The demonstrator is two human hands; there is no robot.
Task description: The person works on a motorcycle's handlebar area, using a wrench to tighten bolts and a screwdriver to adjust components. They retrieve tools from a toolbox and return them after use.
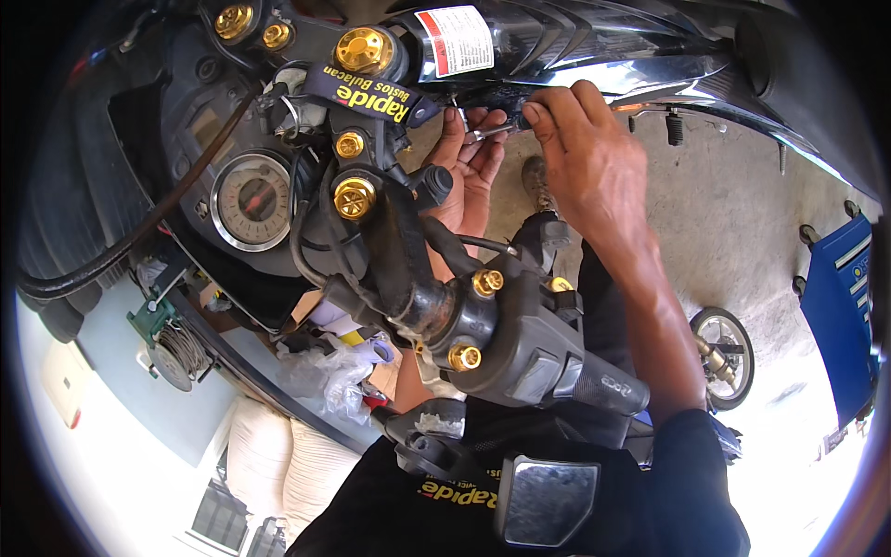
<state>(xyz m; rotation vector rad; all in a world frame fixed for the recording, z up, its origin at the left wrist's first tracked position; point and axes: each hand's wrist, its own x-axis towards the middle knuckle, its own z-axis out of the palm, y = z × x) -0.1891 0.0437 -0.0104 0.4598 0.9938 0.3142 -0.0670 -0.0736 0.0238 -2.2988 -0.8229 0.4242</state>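
My right hand (594,153) pinches a slim metal hand tool (483,132) with a dark end, beside the motorcycle's glossy black body panel (594,76). The tool looks like a screwdriver, though its kind is not certain. My left hand (464,176) is curled at the tool's metal end, thumb and fingers close together; what it grips there is too small to make out. Part of that hand and its forearm are hidden behind the handlebar (399,265). A black strap (357,93) with yellow lettering lies across the bar clamp, just left of my fingers.
Gold bolts (354,198), a round speedometer (252,201), cables, a switch housing with grip (608,385) and a mirror (548,501) crowd the near side. A blue wheeled cabinet (840,316) and a loose wheel (722,357) stand right. Plastic bags (329,376) and a hose reel (176,348) are left.
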